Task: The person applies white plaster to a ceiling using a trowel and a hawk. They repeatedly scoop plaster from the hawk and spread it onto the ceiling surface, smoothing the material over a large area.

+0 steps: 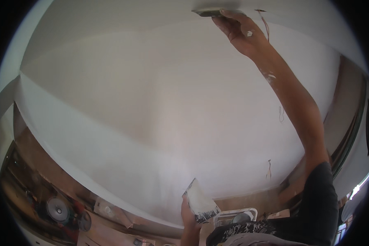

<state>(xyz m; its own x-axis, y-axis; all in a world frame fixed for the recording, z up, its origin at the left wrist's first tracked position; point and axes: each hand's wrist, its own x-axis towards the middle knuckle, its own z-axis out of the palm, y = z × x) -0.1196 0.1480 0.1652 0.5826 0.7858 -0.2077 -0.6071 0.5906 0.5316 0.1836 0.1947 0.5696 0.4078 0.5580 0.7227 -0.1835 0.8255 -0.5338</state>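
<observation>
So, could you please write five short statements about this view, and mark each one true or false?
1. The right hand holds a flat scraper overhead. True.
2. The left hand is empty. False: the left hand holds a broad, white-smeared blade.
3. White smears mark the right forearm. True.
4. The right sleeve is bright red. False: the sleeve is dark.
5. Wires hang near the right hand. True.

head: left fisheye, head-worn | faces broad white surface point(160, 94) | right fingers point(220, 25) near top edge
</observation>
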